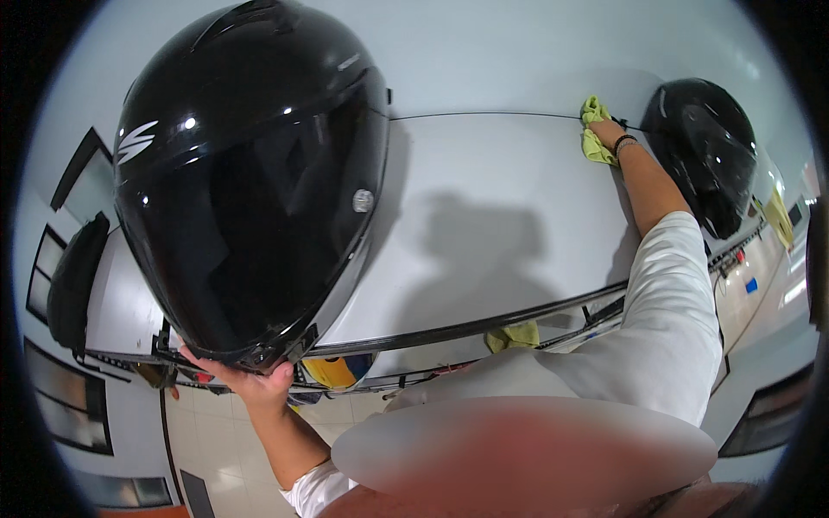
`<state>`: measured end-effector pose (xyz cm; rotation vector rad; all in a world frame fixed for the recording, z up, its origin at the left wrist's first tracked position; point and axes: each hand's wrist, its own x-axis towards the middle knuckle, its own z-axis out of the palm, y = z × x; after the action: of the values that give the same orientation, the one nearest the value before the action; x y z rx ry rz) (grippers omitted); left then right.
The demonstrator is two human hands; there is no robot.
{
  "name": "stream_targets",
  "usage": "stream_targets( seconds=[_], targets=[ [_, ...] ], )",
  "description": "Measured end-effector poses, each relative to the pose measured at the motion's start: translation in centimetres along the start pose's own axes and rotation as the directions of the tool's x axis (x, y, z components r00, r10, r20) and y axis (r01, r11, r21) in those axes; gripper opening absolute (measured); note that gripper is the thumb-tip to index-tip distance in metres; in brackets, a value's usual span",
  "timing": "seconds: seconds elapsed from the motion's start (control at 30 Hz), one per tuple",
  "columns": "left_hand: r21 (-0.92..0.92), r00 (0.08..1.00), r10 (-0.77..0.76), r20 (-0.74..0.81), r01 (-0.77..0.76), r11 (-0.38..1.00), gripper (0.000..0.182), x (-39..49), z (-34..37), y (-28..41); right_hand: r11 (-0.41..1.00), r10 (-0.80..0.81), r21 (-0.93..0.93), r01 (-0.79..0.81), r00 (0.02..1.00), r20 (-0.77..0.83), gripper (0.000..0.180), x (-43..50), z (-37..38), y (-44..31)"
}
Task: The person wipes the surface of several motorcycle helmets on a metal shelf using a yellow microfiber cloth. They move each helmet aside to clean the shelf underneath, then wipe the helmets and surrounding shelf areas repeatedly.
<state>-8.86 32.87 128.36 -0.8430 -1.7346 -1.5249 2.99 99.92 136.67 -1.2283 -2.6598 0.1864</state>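
A glossy black full-face motorcycle helmet (pixel 259 162) with a dark visor fills the left of the view, tilted with its chin end towards me. Beneath that chin end, my left hand (pixel 262 383) grips the lower edge; some of its fingers are hidden under the shell. Over at the right, my right hand (pixel 607 134) holds a crumpled yellow-green cloth (pixel 597 147) against the white shelf top (pixel 473 168), close to the wall. A second black helmet (pixel 699 149) stands just right of that hand.
A dark bag or cover (pixel 76 285) sits at the far left end of the shelf. Below the shelf edge (pixel 466 326) are a yellow and blue helmet (pixel 340 370) and another yellowish cloth (pixel 513 336). A pale yellow cloth (pixel 778 219) hangs at far right. Tiled floor (pixel 220 427) lies underneath.
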Motion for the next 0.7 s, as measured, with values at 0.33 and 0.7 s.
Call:
stream_targets(
  seconds=[0.33,0.7],
  targets=[
    [-0.078,0.998,0.061,0.013,-0.06,0.995,0.118,-0.2,0.0,-0.8,0.677,-0.673,-0.406,0.614,0.74,-0.001,0.021,-4.1,4.9,-20.3],
    [0.119,0.989,0.147,0.012,-0.148,0.982,0.121,1.7,0.5,1.3,0.573,-0.814,-0.006,0.82,0.57,0.11,0.029,-7.7,7.3,-34.5]
  ],
)
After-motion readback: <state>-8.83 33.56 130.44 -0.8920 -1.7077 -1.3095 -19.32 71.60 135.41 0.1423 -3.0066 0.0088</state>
